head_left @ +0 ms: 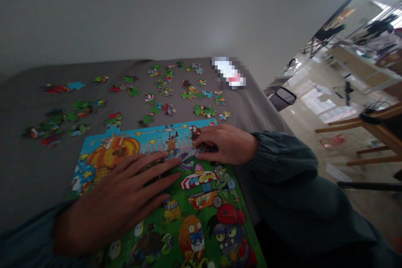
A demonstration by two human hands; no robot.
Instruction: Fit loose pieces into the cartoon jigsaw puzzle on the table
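Note:
A colourful cartoon jigsaw puzzle [201, 192] lies in front of me, with a pumpkin house, a food cart and cartoon characters on it. My left hand [125, 192] rests palm down across its left and middle part, fingers stretched out and slightly apart. Near the puzzle's upper right edge, my right hand [220, 144] is curled, thumb and fingers closed round a small dark puzzle piece [205, 148]. The fingers partly cover that piece, and it lies at the puzzle's surface. My left hand hides part of the picture.
Loose puzzle pieces [163, 90] are scattered over the grey cloth [251, 104] beyond the puzzle, with more pieces [53, 125] at the left. A blurred-out bright object [229, 73] lies near the far right corner. A wall stands behind; a wooden chair [370, 130] is on the right.

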